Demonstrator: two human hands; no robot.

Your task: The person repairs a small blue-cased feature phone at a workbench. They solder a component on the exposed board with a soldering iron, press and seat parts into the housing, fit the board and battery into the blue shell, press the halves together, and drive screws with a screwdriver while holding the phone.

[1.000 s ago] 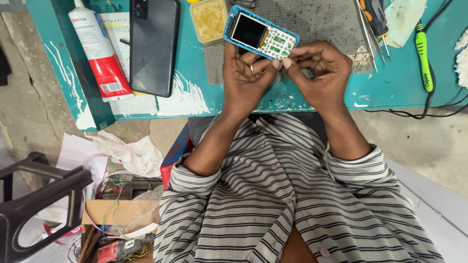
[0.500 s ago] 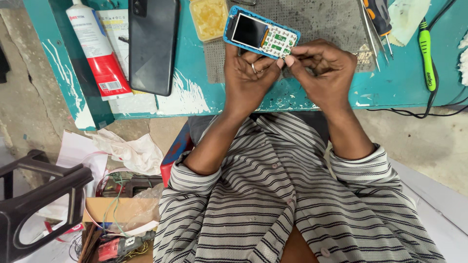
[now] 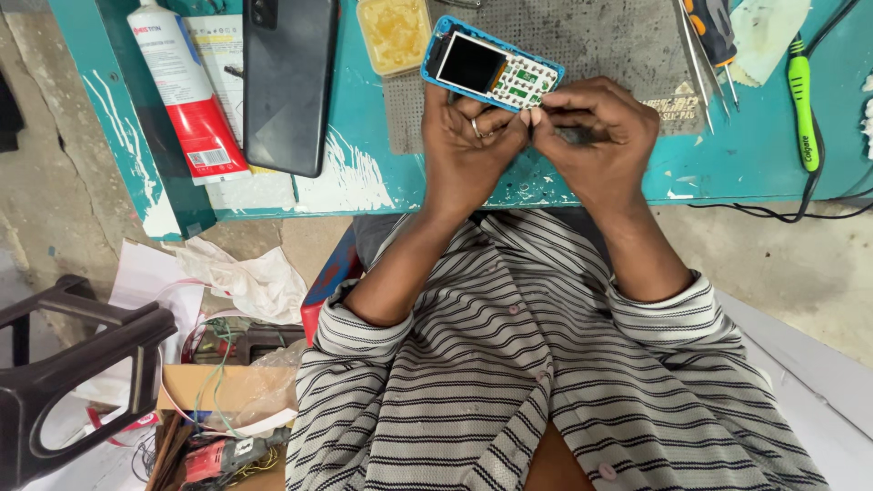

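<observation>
Right at the near edge of the teal bench [image 3: 727,164], the left hand [image 3: 468,136] props up a small blue keypad phone [image 3: 491,71], its screen dark and its white keypad showing, tilted over a grey work mat [image 3: 600,36]. The right hand [image 3: 596,136] is curled tight against the left, fingertips pinched on something small and dark that I cannot make out. The phone looks whole from the front, so any opening of it seems not yet done, though its back is hidden. Room is tight: a black smartphone [image 3: 286,82] and a red-and-white tube [image 3: 186,91] lie to the left, a yellowish tray [image 3: 393,32] just beside the keypad phone, tweezers [image 3: 696,55] and a green-handled tool [image 3: 800,91] to the right. Both hands work partly over the bench edge, above the lap.
</observation>
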